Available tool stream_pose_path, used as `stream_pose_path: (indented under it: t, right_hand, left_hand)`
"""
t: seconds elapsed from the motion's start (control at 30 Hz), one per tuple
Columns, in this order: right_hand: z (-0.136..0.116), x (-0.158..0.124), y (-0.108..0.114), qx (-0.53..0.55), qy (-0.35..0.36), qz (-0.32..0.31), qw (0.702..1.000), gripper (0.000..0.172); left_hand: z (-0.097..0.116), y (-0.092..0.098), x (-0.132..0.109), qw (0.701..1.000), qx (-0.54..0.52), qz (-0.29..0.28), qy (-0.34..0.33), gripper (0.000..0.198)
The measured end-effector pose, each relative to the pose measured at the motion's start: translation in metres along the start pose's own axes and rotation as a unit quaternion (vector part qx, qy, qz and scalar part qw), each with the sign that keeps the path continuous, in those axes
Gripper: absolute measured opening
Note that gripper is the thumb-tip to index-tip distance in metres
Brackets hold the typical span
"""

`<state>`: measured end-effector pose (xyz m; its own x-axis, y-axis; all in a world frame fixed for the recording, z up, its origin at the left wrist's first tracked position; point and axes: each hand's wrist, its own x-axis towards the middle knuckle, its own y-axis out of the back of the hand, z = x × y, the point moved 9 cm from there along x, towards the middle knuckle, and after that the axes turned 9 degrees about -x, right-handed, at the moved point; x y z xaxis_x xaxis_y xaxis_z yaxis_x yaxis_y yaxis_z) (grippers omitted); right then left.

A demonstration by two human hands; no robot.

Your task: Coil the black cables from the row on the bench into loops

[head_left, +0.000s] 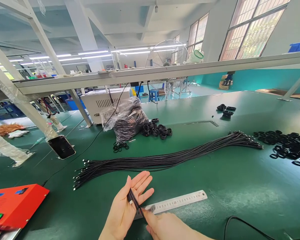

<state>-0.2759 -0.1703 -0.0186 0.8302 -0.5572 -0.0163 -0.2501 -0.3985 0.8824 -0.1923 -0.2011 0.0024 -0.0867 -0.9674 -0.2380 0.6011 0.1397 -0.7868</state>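
My left hand (123, 208) is palm up, its fingers stretched out and apart. Across that palm lies a folded black cable (135, 200) with a small metal plug near the thumb. My right hand (162, 225) pinches the cable just beside the left palm; its fingertips are partly hidden. Under the hands a steel ruler (180, 201) rests on the green table (215, 186). Beyond them stretches a long bundle of straight black cables (150, 162) with metal plugs at both ends.
At the left stands a red box with green buttons (17, 206); a phone (61, 147) leans at a post. Behind the bundle are a plastic bag of black pieces (130, 121) and coiled black cables (155, 129). Loose black rings (287, 145) are heaped at the right.
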Motion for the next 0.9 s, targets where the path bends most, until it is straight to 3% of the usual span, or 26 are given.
stream_pose_path:
  t: [0.17,0.3,0.4,0.5,0.63,0.77,0.9]
  right_hand:
    - [-0.023,-0.006,0.028,-0.181,0.076,0.001,0.981,0.019]
    - [-0.036,-0.005,0.075,-0.324,0.17,0.049,0.929,0.009]
    - [-0.023,0.008,0.11,-0.328,0.152,0.093,0.928,0.008]
    - [-0.003,0.021,0.129,-0.236,0.11,0.116,0.959,0.015]
    - [0.016,0.027,0.124,-0.006,0.076,0.106,0.991,0.012]
    - [0.024,0.02,0.102,0.176,0.014,0.092,0.98,0.017]
    - [0.016,0.004,0.073,0.248,-0.012,0.094,0.964,0.027]
  left_hand:
    - [-0.008,0.0,-0.009,0.997,0.058,0.052,0.012,0.033]
    - [-0.021,0.008,-0.011,0.989,0.115,0.064,0.062,0.032]
    - [-0.034,0.007,-0.015,0.984,0.128,0.028,0.121,0.035]
    - [-0.041,-0.006,-0.022,0.98,0.11,-0.022,0.165,0.047]
    - [-0.046,-0.023,-0.031,0.976,0.079,-0.064,0.192,0.061]
    - [-0.038,-0.027,-0.032,0.983,0.041,-0.093,0.156,0.047]
    - [-0.021,-0.028,-0.028,0.988,-0.018,-0.115,0.101,0.041]
